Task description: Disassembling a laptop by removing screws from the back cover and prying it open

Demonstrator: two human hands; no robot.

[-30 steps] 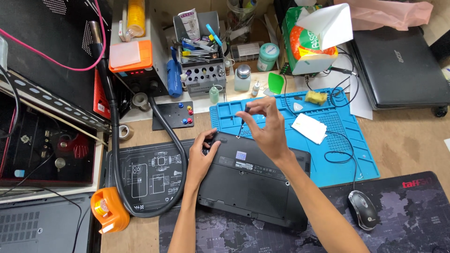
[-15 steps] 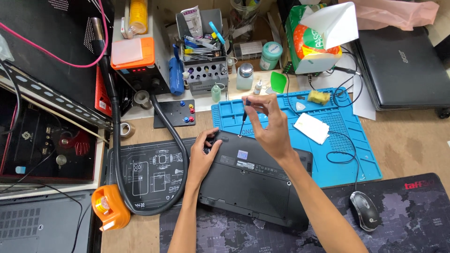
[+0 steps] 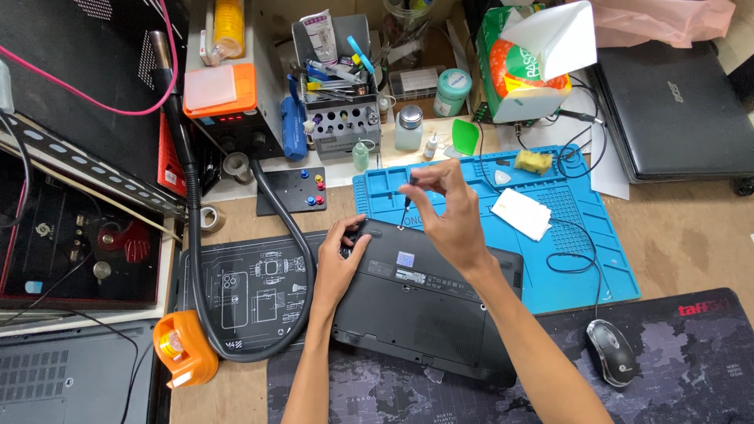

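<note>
Since a second ago the right hand has barely shifted — it stays raised over the far edge of the laptop, fingers pinched on a thin screwdriver, and the left hand has kept its place on the laptop's far left corner.

Head view, looking down: the black laptop lies closed and upside down, its underside facing up, directly beneath both hands and the forearms. The right hand grips the screwdriver between thumb and fingertips; the tool stands nearly upright with its tip down at the laptop's far edge, just left of the palm. The left hand is spread and pressed flat on the laptop's corner, holding nothing else.

Beyond the right hand lies a blue work mat, with a white card on it just right of that hand. Left of the left hand a black printed mat is crossed by a thick black hose — an orange tape dispenser sits at the near end. Well right of the forearm rests a black mouse.
</note>
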